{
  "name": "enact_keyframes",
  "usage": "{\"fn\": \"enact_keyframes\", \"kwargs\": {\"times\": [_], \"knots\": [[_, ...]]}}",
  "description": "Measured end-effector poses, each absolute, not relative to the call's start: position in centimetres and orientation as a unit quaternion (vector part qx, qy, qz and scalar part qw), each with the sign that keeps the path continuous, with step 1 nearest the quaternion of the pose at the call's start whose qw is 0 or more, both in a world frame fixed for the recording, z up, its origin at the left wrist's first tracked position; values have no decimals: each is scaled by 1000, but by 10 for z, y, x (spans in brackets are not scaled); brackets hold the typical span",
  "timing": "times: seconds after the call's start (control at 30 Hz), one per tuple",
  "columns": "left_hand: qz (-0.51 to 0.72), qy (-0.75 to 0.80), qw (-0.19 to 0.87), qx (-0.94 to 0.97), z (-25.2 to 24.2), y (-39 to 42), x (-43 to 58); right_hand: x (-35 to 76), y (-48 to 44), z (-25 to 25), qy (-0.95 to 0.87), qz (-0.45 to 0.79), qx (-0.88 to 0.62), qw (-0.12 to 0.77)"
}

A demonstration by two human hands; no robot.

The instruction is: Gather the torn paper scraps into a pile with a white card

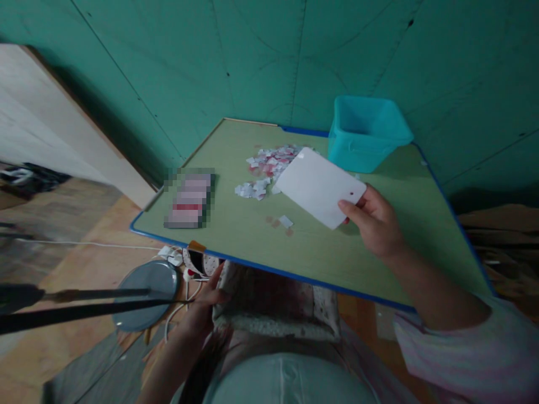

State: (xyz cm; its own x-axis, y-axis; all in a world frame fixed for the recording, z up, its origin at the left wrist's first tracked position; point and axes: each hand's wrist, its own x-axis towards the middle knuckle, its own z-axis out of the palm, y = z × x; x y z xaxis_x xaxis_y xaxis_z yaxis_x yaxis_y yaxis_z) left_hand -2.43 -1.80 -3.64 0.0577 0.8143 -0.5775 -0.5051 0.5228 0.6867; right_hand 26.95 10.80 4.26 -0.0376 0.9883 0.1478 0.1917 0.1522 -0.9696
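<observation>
While the right hand (377, 224) has the white card (318, 188) pinched by its right end, thumb on top, the card's over the table (236, 235), overlapping some paper scraps (272, 160) in this view; the left hand (210, 297) is at the left edge of a grubby padded thing (273, 325) on the lap, can't tell how tight; green tabletop runs from the card to the blue near edge (278, 271); teal bin (360, 148) near the far right corner, pixelated slab (189, 202) by the left edge; green wall (261, 62) behind.
</observation>
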Motion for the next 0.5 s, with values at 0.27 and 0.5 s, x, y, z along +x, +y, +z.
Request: {"fn": "enact_keyframes", "kwargs": {"times": [0.27, 0.5], "knots": [[457, 505, 711, 176, -34, -18, -23, 269, 105, 40, -624, 401, -507, 439], [453, 510, 711, 171, -31, -18, -22, 274, 105, 46, -610, 359, -536, 460]]}}
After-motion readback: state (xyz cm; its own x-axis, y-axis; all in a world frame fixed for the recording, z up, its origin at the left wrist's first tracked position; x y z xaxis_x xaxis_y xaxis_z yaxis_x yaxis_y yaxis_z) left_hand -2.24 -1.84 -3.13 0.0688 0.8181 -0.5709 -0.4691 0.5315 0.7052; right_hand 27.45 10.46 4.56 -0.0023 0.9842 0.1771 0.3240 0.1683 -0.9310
